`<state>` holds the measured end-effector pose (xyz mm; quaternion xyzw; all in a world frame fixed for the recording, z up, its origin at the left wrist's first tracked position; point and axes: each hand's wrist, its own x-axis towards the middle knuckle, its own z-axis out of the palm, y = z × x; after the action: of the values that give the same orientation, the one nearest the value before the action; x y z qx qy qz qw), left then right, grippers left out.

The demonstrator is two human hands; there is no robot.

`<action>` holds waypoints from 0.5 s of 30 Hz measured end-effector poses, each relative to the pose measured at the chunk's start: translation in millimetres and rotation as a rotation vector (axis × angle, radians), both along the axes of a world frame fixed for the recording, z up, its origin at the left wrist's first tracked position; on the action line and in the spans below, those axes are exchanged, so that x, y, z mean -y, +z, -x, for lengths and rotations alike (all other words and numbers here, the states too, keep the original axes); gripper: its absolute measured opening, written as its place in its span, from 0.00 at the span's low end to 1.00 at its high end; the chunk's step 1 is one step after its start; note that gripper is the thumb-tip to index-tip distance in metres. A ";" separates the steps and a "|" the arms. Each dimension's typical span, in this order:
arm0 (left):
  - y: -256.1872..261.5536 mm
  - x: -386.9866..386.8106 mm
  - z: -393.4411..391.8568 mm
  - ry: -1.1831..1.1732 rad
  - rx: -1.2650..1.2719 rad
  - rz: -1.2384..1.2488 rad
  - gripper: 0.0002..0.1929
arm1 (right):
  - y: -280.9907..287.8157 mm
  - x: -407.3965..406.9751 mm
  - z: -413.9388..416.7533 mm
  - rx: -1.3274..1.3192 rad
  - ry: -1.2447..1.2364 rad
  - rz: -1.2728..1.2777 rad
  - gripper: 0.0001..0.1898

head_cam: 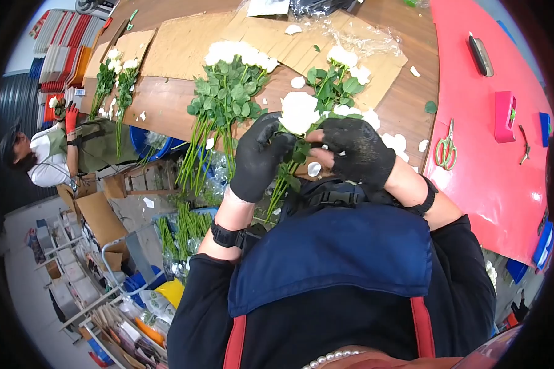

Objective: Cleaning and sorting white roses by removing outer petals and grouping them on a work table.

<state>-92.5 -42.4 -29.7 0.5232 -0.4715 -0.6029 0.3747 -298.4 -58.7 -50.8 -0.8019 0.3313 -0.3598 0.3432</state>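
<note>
A full white rose (pixel 299 113) with a leafy green stem is between my hands, at the table's near edge. My left hand (pixel 263 154), in a black glove, is closed around the rose just below its bloom. My right hand (pixel 358 150), in a black glove with bare fingertips, has its fingers curled at the flower's base; whether they pinch anything is hidden. Beyond the right hand lie more white roses (pixel 342 57) with green leaves. To the left, a large bunch of white roses (pixel 237 53) rests with its stems hanging past the edge.
Cardboard sheets (pixel 189 48) and loose petals (pixel 298 82) lie on the wooden table (pixel 404 99). A red surface (pixel 489 193) at right bears green-handled scissors (pixel 445 147) and a pink tape dispenser (pixel 504 117). At left, a co-worker (pixel 51 163) stands by two smaller rose bunches (pixel 127 83).
</note>
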 end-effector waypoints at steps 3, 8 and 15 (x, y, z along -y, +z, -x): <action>0.5 -3.3 -3.1 0.030 -0.006 -0.006 0.16 | 9.9 -0.1 1.3 0.066 -0.103 0.055 0.06; 1.7 -3.3 -2.3 0.055 -0.004 -0.003 0.18 | 26.7 7.4 3.8 0.119 -0.253 0.222 0.10; 1.2 -3.3 1.8 0.013 -0.051 0.031 0.18 | 32.7 10.5 -7.7 0.080 -0.248 0.370 0.15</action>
<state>-94.3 -39.1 -28.6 0.5047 -0.4677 -0.6063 0.3987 -290.7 -69.2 -18.1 -0.7895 0.3417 -0.4852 0.1562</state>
